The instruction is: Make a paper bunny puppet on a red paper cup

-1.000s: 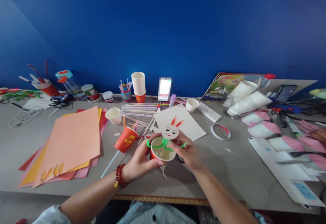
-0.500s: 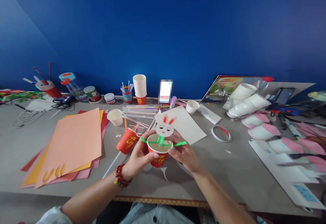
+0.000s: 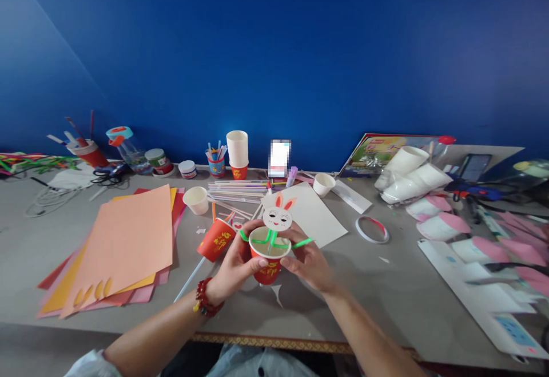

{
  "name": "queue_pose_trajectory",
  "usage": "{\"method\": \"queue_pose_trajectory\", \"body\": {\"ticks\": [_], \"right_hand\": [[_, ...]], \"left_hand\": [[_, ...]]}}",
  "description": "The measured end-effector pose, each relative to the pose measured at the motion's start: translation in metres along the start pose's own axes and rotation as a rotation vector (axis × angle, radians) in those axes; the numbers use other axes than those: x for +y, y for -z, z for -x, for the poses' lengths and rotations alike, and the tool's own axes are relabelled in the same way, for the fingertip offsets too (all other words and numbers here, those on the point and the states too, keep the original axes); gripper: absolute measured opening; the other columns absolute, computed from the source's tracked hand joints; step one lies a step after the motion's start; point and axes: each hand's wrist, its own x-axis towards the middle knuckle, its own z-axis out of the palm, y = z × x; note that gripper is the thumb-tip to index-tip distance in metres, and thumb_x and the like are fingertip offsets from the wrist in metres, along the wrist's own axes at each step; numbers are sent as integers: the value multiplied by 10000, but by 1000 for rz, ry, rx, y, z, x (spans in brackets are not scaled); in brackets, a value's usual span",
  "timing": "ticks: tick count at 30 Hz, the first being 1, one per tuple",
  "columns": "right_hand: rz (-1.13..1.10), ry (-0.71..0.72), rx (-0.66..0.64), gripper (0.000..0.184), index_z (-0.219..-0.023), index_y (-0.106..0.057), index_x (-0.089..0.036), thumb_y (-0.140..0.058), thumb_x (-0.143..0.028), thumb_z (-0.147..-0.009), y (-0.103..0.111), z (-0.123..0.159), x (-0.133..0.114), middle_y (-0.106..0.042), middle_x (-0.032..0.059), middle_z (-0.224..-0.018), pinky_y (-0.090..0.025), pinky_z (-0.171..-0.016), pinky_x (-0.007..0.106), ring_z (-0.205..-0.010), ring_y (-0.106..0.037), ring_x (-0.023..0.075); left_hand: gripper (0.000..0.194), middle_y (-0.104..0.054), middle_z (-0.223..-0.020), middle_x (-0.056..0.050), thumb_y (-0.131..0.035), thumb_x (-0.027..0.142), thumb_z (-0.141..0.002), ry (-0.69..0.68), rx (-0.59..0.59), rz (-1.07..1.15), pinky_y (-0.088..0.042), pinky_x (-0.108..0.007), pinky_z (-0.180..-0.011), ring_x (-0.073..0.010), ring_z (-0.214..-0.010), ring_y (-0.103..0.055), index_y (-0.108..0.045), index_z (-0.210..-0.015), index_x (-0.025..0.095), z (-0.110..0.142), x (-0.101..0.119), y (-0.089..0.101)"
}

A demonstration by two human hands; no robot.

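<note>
Both my hands wrap round a red paper cup [image 3: 266, 274] with yellow print, its mouth facing up. My left hand [image 3: 235, 262] grips its left side, thumb across the front. On the other side my right hand [image 3: 309, 262] does the same, its far fingers hidden behind the cup. Out of the cup rises a round white paper rabbit face [image 3: 277, 218] with orange ears. Below the face, green bent drinking straws [image 3: 274, 239] reach out over the rim to both sides. Left of my left hand, another red paper cup [image 3: 215, 240] lies tilted with straws in it.
A stack of coloured paper [image 3: 124, 245] lies at the left. White paper [image 3: 315, 217], loose straws [image 3: 235, 189] and a phone [image 3: 279, 158] are behind the cup. A tape roll [image 3: 372, 230], bagged white cups [image 3: 414, 179] and a white board [image 3: 472, 302] are at the right.
My hands still hold the red cup in nearly the same place. The rabbit face looks slightly turned and tilted compared with before. The whole view has shifted a little.
</note>
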Motion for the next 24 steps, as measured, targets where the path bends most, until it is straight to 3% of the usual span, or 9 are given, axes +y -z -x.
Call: {"method": "queue_pose_trajectory", "body": {"ticks": [6,11,14,16,18,21,24], "right_hand": [[34,0,28,440,-1160,-683,-273,-747,-495,-786,0,1,0,-598,98,-1280,-427,-1049,432,-1256,-519,308],[58,-1,68,420,-1172,-670,-261,-757,-421,-794,-2,3,0,-612,100,-1265,-413,-1062,443,-1244,-530,304],[-16,-33,105,427,-1158,-661,-249,-769,-414,-778,-4,4,2,-643,102,-1228,-446,-1026,435,-1194,-572,299],[-68,-50,149,473,-1158,-653,-239,-788,-437,-750,-5,5,2,-660,110,-1208,-465,-1003,432,-1176,-588,302],[-110,-64,187,515,-1167,-640,-231,-801,-450,-729,-5,5,3,-670,120,-1207,-475,-992,435,-1166,-600,304],[-141,-92,209,542,-1179,-624,-230,-812,-445,-719,-5,6,2,-678,126,-1213,-489,-979,443,-1159,-612,307],[-113,-88,215,521,-1172,-633,-241,-814,-429,-721,-4,6,2,-683,113,-1208,-495,-979,434,-1155,-618,301]], "left_hand": [[623,-452,-1478,-96,-666,317,-884,89,-73,120,-345,-464,-1135,-315,-1358,-431,-389,-1441,287,0,7,-6],[636,-401,-1524,-100,-664,321,-887,104,-97,105,-318,-461,-1148,-321,-1387,-393,-380,-1455,279,-1,13,-8],[634,-414,-1517,-111,-642,439,-884,88,-88,162,-332,-471,-1137,-334,-1383,-394,-414,-1446,253,-3,12,-9],[586,-473,-1473,-124,-554,534,-912,99,-14,218,-367,-472,-1109,-329,-1345,-442,-481,-1402,222,-5,11,-9],[503,-578,-1358,-126,-480,543,-946,115,140,226,-421,-458,-1056,-302,-1257,-531,-576,-1300,199,-7,9,-9],[316,-685,-1121,-78,-550,456,-939,49,339,158,-491,-407,-955,-240,-1065,-636,-656,-1105,209,-8,9,-6],[178,-684,-984,-29,-653,369,-892,-44,373,55,-521,-328,-864,-178,-922,-652,-663,-1000,227,-7,9,-1]]}}
